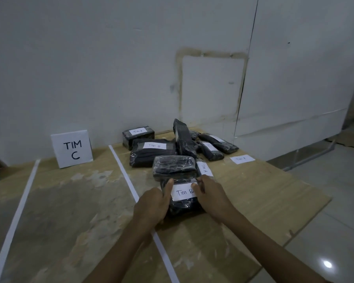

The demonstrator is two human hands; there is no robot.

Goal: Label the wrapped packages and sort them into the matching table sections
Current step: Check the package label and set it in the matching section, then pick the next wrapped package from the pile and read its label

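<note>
Fingers of both hands are closed around one black wrapped package (182,203), which is gripped from its two sides. The left hand (151,205) is wrapped over the left edge with its thumb (169,185) laid up along the wrap, just beside the white label (182,193) marked "Tim B". The right hand (211,195) is pressed on the right edge, and the label's right end is covered by its fingertips (195,188). This hold is probably used so that the paper is smoothed flat and stuck down while the package is kept steady on the table (274,201).

The package is set on the wooden top just right of a white tape line (131,186), between the two palms and nearest the person. A second, unlabelled package (174,166) is touching its far end. Behind these, a pile of other packages (153,152) is kept, several already labelled, and two loose slips reading "Tim A" (242,159) are left beside it. A "TIM C" sign (73,149) is stood in the section to the left; no Tim B sign can be seen, so its section cannot be told.
</note>
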